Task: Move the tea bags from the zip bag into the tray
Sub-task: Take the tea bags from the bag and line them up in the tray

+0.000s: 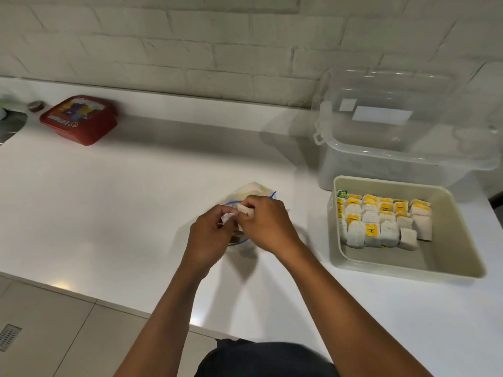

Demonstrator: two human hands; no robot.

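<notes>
A clear zip bag (pixel 251 190) with a blue seal lies on the white counter, mostly hidden under my hands. My left hand (pixel 208 238) and my right hand (pixel 268 224) meet over the bag's mouth. Both pinch pale tea bags (pixel 243 210) between their fingertips. To the right stands a beige tray (pixel 451 257) holding several tea bags (pixel 383 221) with yellow tags, packed in rows at its far left side.
A clear plastic storage box (pixel 402 137) with a lid stands behind the tray. A red lidded container (pixel 79 119) sits at the far left by the brick wall. A sink edge (pixel 11 123) shows at the left border. The counter's front edge runs below my forearms.
</notes>
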